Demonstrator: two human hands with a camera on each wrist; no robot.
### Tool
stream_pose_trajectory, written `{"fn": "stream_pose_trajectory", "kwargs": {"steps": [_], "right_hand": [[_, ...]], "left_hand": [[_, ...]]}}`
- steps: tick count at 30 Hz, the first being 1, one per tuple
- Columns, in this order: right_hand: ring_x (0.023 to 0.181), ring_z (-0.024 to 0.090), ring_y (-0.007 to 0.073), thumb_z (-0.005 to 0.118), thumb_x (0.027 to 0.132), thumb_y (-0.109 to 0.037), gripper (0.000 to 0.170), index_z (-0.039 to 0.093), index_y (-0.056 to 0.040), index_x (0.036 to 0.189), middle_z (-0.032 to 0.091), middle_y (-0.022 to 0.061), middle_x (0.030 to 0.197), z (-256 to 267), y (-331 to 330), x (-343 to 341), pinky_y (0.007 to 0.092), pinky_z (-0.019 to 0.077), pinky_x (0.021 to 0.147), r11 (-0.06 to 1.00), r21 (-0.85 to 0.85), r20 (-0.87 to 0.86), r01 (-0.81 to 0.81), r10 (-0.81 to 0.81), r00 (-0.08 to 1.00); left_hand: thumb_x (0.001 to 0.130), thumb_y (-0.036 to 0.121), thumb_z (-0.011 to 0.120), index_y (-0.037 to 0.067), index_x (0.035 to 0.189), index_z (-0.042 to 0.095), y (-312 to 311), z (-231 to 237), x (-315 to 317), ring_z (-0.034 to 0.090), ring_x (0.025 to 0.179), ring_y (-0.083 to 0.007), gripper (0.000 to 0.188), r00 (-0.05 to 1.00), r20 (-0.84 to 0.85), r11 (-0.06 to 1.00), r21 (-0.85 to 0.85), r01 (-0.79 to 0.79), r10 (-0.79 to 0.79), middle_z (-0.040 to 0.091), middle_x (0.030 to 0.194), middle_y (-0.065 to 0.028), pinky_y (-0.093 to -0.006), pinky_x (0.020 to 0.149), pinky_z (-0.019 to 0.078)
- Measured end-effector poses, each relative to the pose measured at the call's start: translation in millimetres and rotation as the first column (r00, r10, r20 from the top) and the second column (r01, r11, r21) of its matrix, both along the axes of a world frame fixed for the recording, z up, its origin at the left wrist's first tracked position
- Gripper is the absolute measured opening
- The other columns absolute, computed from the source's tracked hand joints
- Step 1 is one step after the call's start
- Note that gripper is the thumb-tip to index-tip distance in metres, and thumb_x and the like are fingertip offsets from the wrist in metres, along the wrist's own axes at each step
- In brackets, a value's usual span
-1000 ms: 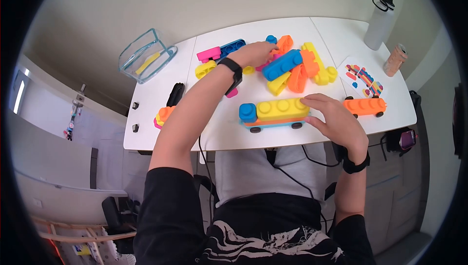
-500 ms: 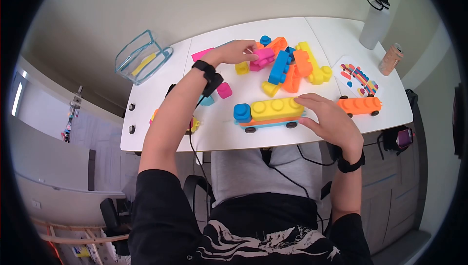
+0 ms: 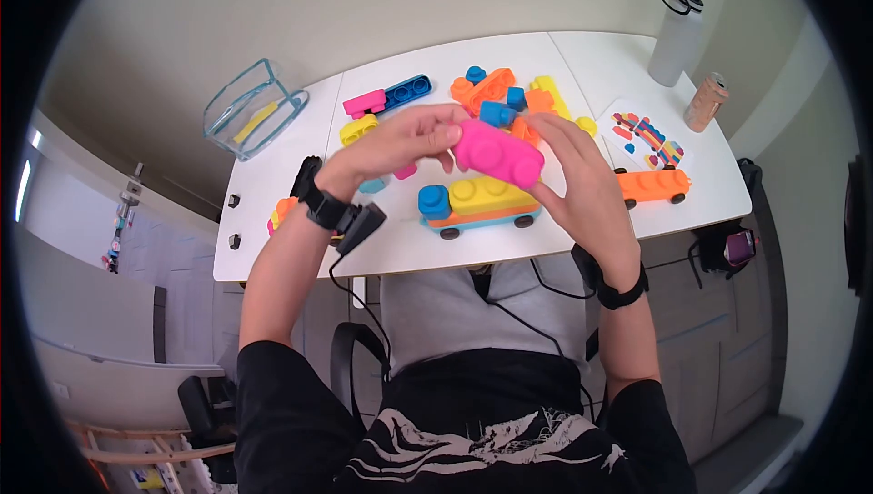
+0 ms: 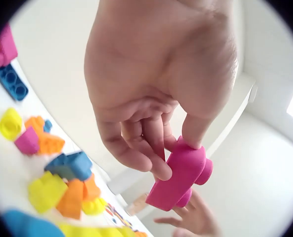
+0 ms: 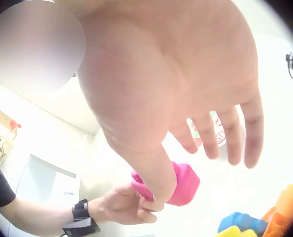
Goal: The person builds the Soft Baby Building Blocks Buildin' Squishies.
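Pale wall (image 3: 409, 12) backs a white counter (image 3: 386, 244). Above it, the left hand (image 3: 400, 144) pinches one end of a pink block (image 3: 498, 154), over a wheeled toy vehicle (image 3: 480, 209); the right hand (image 3: 584, 187), fingers extended, is beside the other end, contact unclear.

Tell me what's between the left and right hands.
The pink brick, in the head view: the left hand pinches one end, and the right hand is by the other. Whether the latter touches it, I can't tell.
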State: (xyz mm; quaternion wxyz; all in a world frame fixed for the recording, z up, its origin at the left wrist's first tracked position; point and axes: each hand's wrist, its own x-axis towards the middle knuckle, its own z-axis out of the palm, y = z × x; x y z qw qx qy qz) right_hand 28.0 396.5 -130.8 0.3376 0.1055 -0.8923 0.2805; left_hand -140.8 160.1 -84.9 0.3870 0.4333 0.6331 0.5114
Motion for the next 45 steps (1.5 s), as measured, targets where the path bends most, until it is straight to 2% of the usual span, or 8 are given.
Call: {"fn": "stream_pose_trajectory", "kwargs": {"steps": [9, 12, 13, 14, 17, 21, 30, 45], "right_hand": [[0.114, 0.069, 0.0347, 0.084, 0.084, -0.008, 0.056, 0.063, -0.0060, 0.135, 0.070, 0.0134, 0.127, 9.7, -0.5, 6.1, 0.0396, 0.0567, 0.094, 0.915, -0.286, 0.021, -0.283, 0.302, 0.953], [0.114, 0.070, 0.0304, 0.084, 0.085, -0.007, 0.054, 0.065, -0.0048, 0.135, 0.071, 0.0136, 0.129, -1.6, 6.9, -0.5, 0.0400, 0.0563, 0.098, 0.956, -0.184, 0.101, -0.230, 0.251, 0.963], [0.116, 0.069, 0.0321, 0.084, 0.086, -0.009, 0.053, 0.065, -0.0047, 0.135, 0.071, 0.0141, 0.129, -5.6, 8.3, -2.9, 0.0408, 0.0555, 0.100, 0.974, -0.126, 0.118, -0.189, 0.203, 0.972], [0.117, 0.069, 0.0338, 0.083, 0.087, -0.010, 0.051, 0.065, -0.0046, 0.135, 0.072, 0.0147, 0.129, -9.4, 9.3, -4.8, 0.0415, 0.0548, 0.101, 0.987, -0.067, 0.133, -0.147, 0.154, 0.979], [0.119, 0.068, 0.0365, 0.082, 0.087, -0.011, 0.050, 0.065, -0.0048, 0.134, 0.071, 0.0155, 0.129, -15.9, 12.1, -8.7, 0.0430, 0.0535, 0.103, 0.981, -0.120, 0.235, -0.154, 0.178, 0.956], [0.115, 0.066, 0.0330, 0.079, 0.090, -0.013, 0.049, 0.066, -0.0089, 0.137, 0.071, 0.0134, 0.121, -34.3, 15.7, -19.9, 0.0414, 0.0545, 0.098, 0.979, -0.037, 0.210, -0.198, 0.202, 0.957], [0.113, 0.063, 0.0328, 0.070, 0.095, -0.007, 0.048, 0.065, -0.0173, 0.142, 0.065, 0.0131, 0.127, -26.1, 19.8, -17.7, 0.0417, 0.0545, 0.098, 0.971, -0.060, 0.369, -0.229, 0.235, 0.899], [0.111, 0.066, 0.0340, 0.069, 0.096, -0.004, 0.047, 0.063, -0.0107, 0.142, 0.064, 0.0142, 0.127, -25.2, 18.6, -17.7, 0.0421, 0.0547, 0.097, 0.977, -0.144, 0.411, -0.156, 0.203, 0.889]], "left_hand": [[0.112, 0.045, 0.056, 0.007, 0.125, 0.060, -11.4, -23.8, 38.1, 0.066, 0.108, -0.0122, 0.040, 0.956, 0.278, 0.988, 0.087, -0.128, 0.099, 0.065, 0.122, -0.0060, -0.0295, 0.088, 0.0553], [0.110, 0.041, 0.061, 0.006, 0.127, 0.060, -17.4, -23.9, 39.0, 0.067, 0.111, -0.0149, 0.039, 0.966, 0.124, 0.970, -0.124, -0.211, 0.227, 0.068, 0.125, -0.0085, -0.0294, 0.090, 0.0555], [0.107, 0.037, 0.066, 0.006, 0.128, 0.060, -20.3, -27.0, 41.3, 0.068, 0.112, -0.0188, 0.038, 0.937, -0.245, 0.950, -0.122, -0.286, 0.250, 0.070, 0.125, -0.0104, -0.0313, 0.091, 0.0560], [0.104, 0.032, 0.070, 0.005, 0.129, 0.060, -23.5, -30.6, 43.9, 0.070, 0.114, -0.0228, 0.038, 0.778, -0.582, 0.930, -0.092, -0.355, 0.239, 0.072, 0.124, -0.0122, -0.0331, 0.091, 0.0565], [0.096, 0.023, 0.076, 0.006, 0.129, 0.060, -33.8, -38.2, 45.7, 0.071, 0.114, -0.0306, 0.041, 0.576, -0.816, 0.901, -0.214, -0.377, 0.047, 0.075, 0.120, -0.0143, -0.0388, 0.092, 0.0570], [0.092, 0.017, 0.082, 0.009, 0.125, 0.066, -39.1, -52.5, 32.1, 0.074, 0.108, -0.0244, 0.038, 0.715, -0.697, 0.889, -0.290, -0.353, 0.057, 0.078, 0.117, -0.0084, -0.0354, 0.086, 0.0588], [0.090, 0.016, 0.084, 0.009, 0.124, 0.068, -32.3, -53.0, 13.9, 0.076, 0.105, -0.0232, 0.039, 0.728, -0.685, 0.923, -0.280, -0.266, 0.002, 0.079, 0.116, -0.0093, -0.0353, 0.082, 0.0618], [0.086, 0.017, 0.086, 0.007, 0.121, 0.068, -17.6, -45.9, 7.2, 0.075, 0.107, -0.0303, 0.040, 0.773, -0.635, 0.898, -0.347, -0.270, -0.013, 0.079, 0.114, -0.0139, -0.0387, 0.092, 0.0571]]}}
